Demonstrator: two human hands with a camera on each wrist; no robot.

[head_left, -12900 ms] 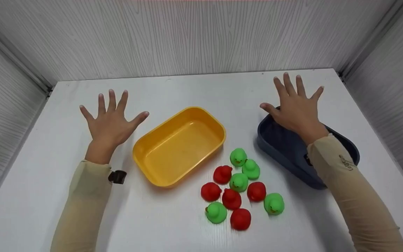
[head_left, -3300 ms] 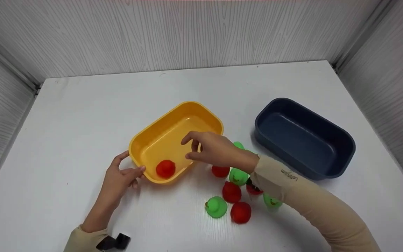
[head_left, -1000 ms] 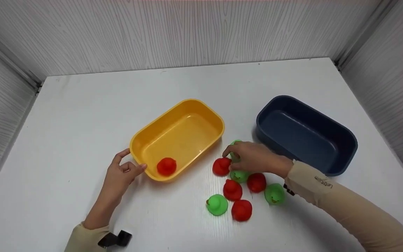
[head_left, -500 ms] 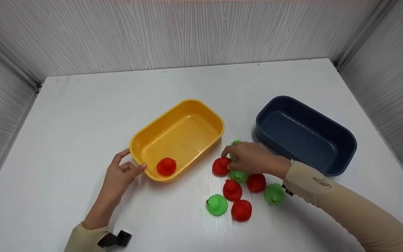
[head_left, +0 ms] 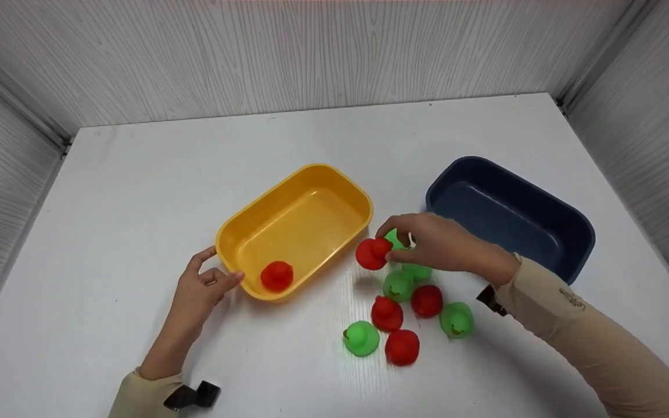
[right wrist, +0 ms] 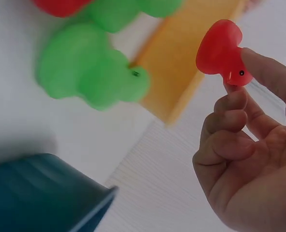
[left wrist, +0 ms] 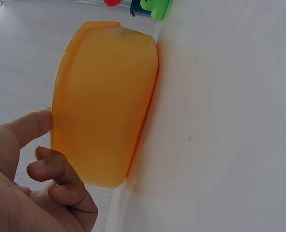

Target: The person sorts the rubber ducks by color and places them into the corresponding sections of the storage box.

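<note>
My right hand [head_left: 442,241] pinches a red rubber duck [head_left: 371,254] by its head between thumb and finger, lifted off the table with its shadow below. In the right wrist view the duck [right wrist: 221,48] hangs at the fingertips, its eye showing. My left hand [head_left: 198,296] holds the near left end of a yellow tub [head_left: 299,232], thumb and forefinger at its rim. Inside that tub lies another red duck [head_left: 277,276]. Below the right hand, red ducks [head_left: 387,313] and green ducks [head_left: 361,338] stand grouped on the table; the hand partly hides a green one [head_left: 394,239].
A dark blue tub [head_left: 503,215] stands at the right, its near side partly behind the right hand and forearm. The white table [head_left: 166,174] meets a pale wood-grain panel [head_left: 311,58] at the back, with side panels left and right.
My right hand, earlier over the yellow tub, went to the ducks, took hold of a red one and raised it. The left hand keeps its place at the yellow tub.
</note>
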